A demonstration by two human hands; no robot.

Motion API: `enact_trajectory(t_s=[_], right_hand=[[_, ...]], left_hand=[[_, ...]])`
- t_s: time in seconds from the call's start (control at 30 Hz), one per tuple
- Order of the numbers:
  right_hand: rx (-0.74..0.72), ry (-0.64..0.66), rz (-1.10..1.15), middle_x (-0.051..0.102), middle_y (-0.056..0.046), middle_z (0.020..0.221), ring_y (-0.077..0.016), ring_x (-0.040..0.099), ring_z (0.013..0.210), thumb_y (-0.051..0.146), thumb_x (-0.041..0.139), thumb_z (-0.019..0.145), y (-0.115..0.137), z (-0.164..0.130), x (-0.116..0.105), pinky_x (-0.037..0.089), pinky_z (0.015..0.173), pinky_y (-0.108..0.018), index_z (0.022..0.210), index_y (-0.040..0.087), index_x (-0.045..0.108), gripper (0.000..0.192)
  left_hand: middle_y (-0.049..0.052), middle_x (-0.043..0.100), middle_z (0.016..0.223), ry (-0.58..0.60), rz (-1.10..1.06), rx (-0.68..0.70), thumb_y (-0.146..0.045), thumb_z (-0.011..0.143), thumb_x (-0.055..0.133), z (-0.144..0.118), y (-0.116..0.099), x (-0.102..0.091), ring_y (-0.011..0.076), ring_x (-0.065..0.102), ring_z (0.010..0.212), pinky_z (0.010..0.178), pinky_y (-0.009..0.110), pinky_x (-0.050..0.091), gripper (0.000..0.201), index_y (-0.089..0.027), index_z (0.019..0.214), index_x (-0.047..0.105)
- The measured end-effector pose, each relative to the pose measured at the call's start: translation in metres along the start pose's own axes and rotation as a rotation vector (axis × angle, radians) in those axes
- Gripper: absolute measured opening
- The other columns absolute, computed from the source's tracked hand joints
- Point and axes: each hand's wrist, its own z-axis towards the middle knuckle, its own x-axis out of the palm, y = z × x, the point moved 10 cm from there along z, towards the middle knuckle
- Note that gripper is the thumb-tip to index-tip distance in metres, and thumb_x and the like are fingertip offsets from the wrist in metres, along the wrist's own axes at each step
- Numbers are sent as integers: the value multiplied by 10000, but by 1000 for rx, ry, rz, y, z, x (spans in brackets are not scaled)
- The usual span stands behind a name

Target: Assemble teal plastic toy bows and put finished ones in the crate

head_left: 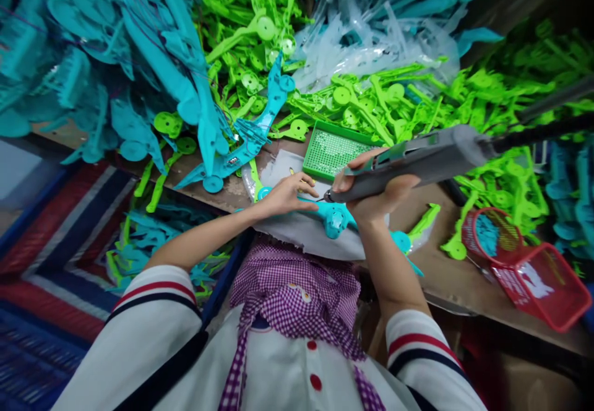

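Head view: right hand (371, 197) is wrapped around a grey power screwdriver (417, 160), fingers closed on its body, tip pointing left and down onto the teal plastic part (335, 218). A dark cable (542, 129) runs from the tool's back end off toward the right edge of the picture.

Left hand (288, 194) rests on the same teal part right beside the driver tip, fingers curled and pressing down on it; can't tell if anything small is pinched between the fingertips.

The teal part lies on a pale sheet (315, 234) at the near edge of the workbench (445, 275), directly in front of the person's body. A lime green piece (424, 220) sticks out just right of it.

Green perforated tray (335, 149) sits just behind the hands, mid-bench. Behind it and toward the far right of the bench is a lime green parts heap (394, 98). Teal parts pile (116, 52) covers the far left corner, with a long teal piece (253, 138) lying in front of it. Clear bags (371, 46) hold more teal parts at the far edge.

Red mesh basket (538, 287) is tipped at the bench's near right corner, well apart from the hands.

Purple checked cloth (297, 293) hangs over the person's white top.
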Motion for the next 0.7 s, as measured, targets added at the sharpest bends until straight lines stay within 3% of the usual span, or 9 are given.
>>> enact_trajectory(t_s=[0.2, 0.37, 0.47, 0.57, 0.63, 0.7], right_hand=[[16, -41, 107, 446, 4, 472, -254, 624, 530, 955, 74, 737, 5, 2, 3, 519, 522, -403, 860, 292, 600, 855], [55, -70, 354, 447, 44, 441, -208, 570, 424, 950, 437, 668, 4, 1, 5, 511, 457, -357, 777, 272, 570, 700], [89, -84, 395, 471, 41, 441, -206, 585, 436, 946, 505, 632, 1, -1, 7, 542, 484, -362, 763, 270, 579, 693], [91, -84, 440, 464, 42, 425, -184, 527, 380, 936, 558, 607, 4, -3, 0, 494, 406, -335, 745, 277, 606, 675], [50, -112, 465, 463, 39, 420, -170, 477, 345, 924, 573, 611, 11, -4, -15, 439, 353, -321, 739, 282, 633, 658], [21, -147, 451, 472, 31, 426, -174, 480, 349, 921, 558, 629, 14, -7, -32, 431, 353, -325, 739, 285, 653, 653]], left_hand=[[62, 635, 1199, -11, -43, 46, -223, 790, 811, 0, 1, 0, 194, 631, 1088, 1013, 412, 504, 65, -219, 849, 783], [70, 619, 1273, 14, -18, 84, -210, 806, 798, -2, -5, 1, 188, 628, 1074, 1001, 400, 505, 78, -218, 883, 789], [68, 633, 1273, 70, 45, 116, -251, 838, 771, -2, -8, 6, 193, 627, 1067, 983, 390, 501, 58, -227, 886, 794], [80, 619, 1318, 92, 129, 125, -318, 819, 794, -2, -7, 11, 220, 620, 1122, 998, 397, 479, 199, -238, 1001, 787], [101, 600, 1353, 86, 215, 83, -383, 759, 842, -2, -2, 13, 261, 594, 1194, 1008, 418, 463, 418, -239, 1141, 748], [102, 644, 1284, 124, 315, 37, -426, 743, 848, -2, 2, 18, 286, 600, 1183, 986, 432, 459, 511, -239, 1201, 721]])
